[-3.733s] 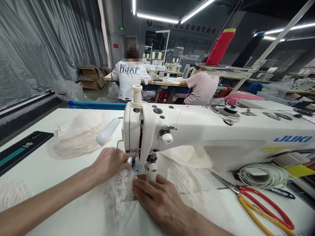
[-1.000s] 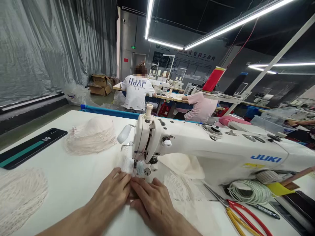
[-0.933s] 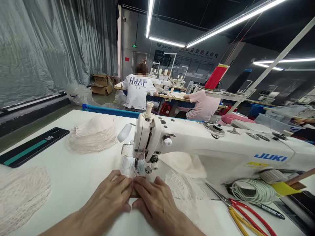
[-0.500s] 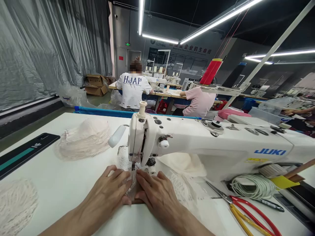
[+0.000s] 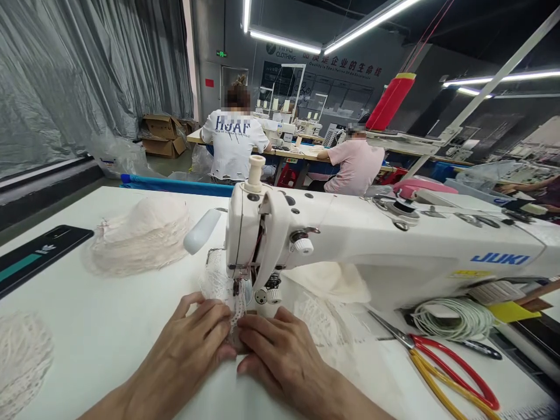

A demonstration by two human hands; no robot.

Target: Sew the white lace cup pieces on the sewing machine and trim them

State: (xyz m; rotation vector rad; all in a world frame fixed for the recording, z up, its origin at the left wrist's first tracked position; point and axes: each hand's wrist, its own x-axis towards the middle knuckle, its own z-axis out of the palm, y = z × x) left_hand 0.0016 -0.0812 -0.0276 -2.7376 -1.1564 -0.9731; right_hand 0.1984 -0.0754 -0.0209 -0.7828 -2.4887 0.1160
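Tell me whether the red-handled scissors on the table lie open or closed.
Closed, it seems: the scissors lie flat right of the right hand, red and yellow handles close together, blades showing as one narrow point toward the sewing machine.

Illumination is bright and even, supplied by long ceiling light strips (image 5: 367, 23) that burn out to pure white against the dark ceiling. Shadows on the white table (image 5: 87, 326) are faint and soft. Wide-angle distortion bends straight lines near the frame edges; the foreground is sharp, and distant faces are blurred out.
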